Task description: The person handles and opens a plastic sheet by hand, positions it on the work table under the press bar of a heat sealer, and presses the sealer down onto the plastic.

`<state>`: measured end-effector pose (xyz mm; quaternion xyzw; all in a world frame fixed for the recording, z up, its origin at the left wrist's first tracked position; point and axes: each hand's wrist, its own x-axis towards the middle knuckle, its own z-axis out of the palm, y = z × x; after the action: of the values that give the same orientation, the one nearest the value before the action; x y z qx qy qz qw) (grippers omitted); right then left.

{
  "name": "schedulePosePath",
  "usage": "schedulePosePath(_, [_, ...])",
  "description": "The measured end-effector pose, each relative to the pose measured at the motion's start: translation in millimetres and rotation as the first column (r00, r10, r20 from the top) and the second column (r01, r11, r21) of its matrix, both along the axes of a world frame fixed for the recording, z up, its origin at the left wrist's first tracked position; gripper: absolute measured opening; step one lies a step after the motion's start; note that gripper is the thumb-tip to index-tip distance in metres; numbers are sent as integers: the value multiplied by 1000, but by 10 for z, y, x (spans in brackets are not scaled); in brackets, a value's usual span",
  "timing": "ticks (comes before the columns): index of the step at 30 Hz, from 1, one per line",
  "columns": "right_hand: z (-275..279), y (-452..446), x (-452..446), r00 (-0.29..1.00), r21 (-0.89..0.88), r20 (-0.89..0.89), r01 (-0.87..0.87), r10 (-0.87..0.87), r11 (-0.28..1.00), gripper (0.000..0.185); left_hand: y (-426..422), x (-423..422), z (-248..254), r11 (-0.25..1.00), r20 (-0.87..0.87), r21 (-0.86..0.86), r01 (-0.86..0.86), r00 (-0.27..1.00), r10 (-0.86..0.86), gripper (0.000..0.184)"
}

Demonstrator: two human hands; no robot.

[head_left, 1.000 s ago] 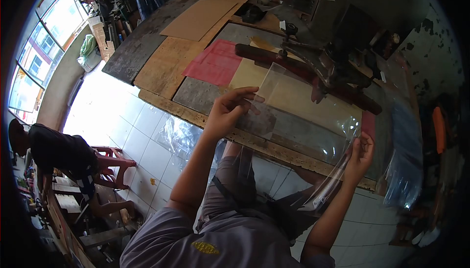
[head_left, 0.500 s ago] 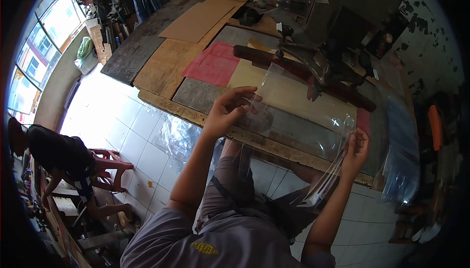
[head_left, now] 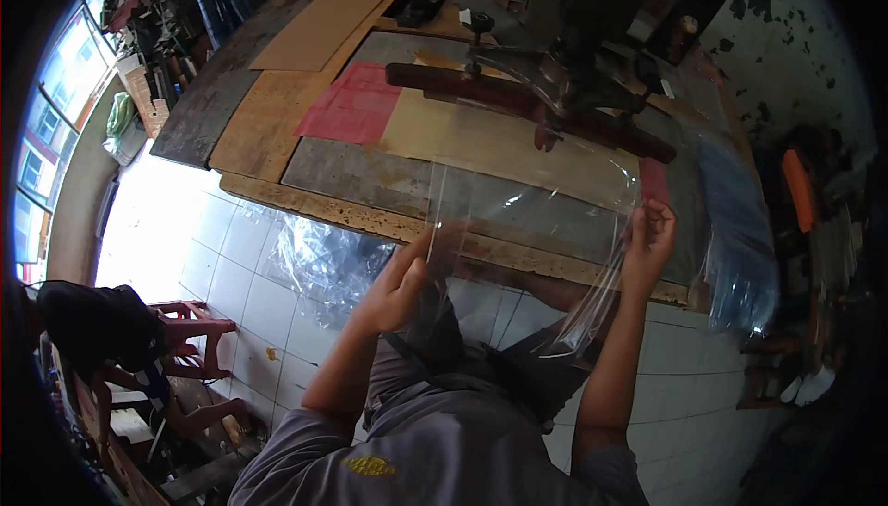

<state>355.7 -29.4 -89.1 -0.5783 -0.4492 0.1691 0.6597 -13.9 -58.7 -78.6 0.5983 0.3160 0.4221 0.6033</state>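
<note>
Left hand [head_left: 396, 295] has dropped, clear plastic [head_left: 536, 215] between it and right hand [head_left: 650, 233].

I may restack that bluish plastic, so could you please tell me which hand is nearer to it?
Right. The right hand is left of the bluish plastic; the left hand is much farther left, across the clear film.

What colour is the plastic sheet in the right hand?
The plastic sheet is clear and colourless, best in head view.
</note>
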Motion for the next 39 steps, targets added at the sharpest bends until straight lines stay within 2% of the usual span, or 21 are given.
schedulePosePath(3, [-4,14,8,1000,28,1,1,-1,1000,26,-163,123,-189,913,359,-153,378,882,-305,112])
schedulePosePath(5, [6,-17,-52,996,47,-83,20,-16,999,24,-304,254,-229,843,586,-160,514,736,-338,117])
schedulePosePath(6, [26,-54,-115,990,40,-135,35,-30,999,23,-385,335,-460,759,801,-137,637,522,-294,109])
schedulePosePath(8, [78,-164,-284,967,34,-248,66,-55,997,22,-582,608,-827,659,977,-173,732,212,22,90])
schedulePosePath(10, [164,-290,-429,930,39,-362,92,-72,995,21,-654,678,-716,635,855,-431,641,515,60,72])
schedulePosePath(13, [181,-370,-413,883,91,-463,129,-73,988,21,-751,745,-532,788,805,-161,595,540,-244,72])
schedulePosePath(15, [169,-424,-315,877,103,-475,135,-70,985,22,-738,679,-563,896,291,129,425,847,-444,94])
schedulePosePath(17, [218,-487,-225,873,98,-486,94,-35,991,26,-743,638,-330,822,-94,491,289,955,-280,108])
schedulePosePath(18, [186,-484,-180,862,133,-506,115,-33,984,26,-742,644,-421,859,-53,446,250,966,-253,123])
schedulePosePath(19, [213,-530,-204,860,139,-510,112,-26,984,26,-819,743,-438,962,115,200,185,971,-210,133])
schedulePosePath(20, [284,-585,-231,858,147,-513,108,-18,983,25,-891,764,-435,972,220,19,234,947,-232,131])
schedulePosePath(21, [320,-622,-253,857,155,-515,104,-10,982,25,-960,778,-416,943,327,-157,292,917,-230,131])
schedulePosePath(23, [280,-636,-275,832,167,-555,109,2,980,21,-1071,829,-544,746,509,-348,567,783,-358,115])
schedulePosePath(24, [237,-662,-269,826,161,-563,88,18,983,21,-1126,862,-632,746,485,-250,618,746,-456,94])
schedulePosePath(25, [193,-686,-254,821,155,-569,64,36,986,20,-1164,890,-491,616,597,-234,752,611,-520,75])
schedulePosePath(27, [61,-716,-156,785,187,-605,-23,134,982,18,-1216,971,-252,790,170,199,579,774,-610,64])
schedulePosePath(30, [5,-851,-254,653,326,-700,-68,289,943,21,-1421,982,17,831,-179,362,422,907,-382,47])
schedulePosePath(33, [113,-956,-431,604,466,-669,-115,434,877,36,-1391,969,243,655,-125,702,280,954,-274,34])
schedulePosePath(37, [133,-1053,-757,708,494,-510,-225,489,840,59,-1228,501,841,617,22,707,345,862,-507,23])
schedulePosePath(38, [230,-1083,-898,847,335,-412,-202,336,920,62,-1160,344,979,640,58,665,385,827,-559,21])
schedulePosePath(39, [206,-1109,-954,928,341,-219,-216,301,915,67,-1118,184,1065,656,97,621,429,789,-607,20])
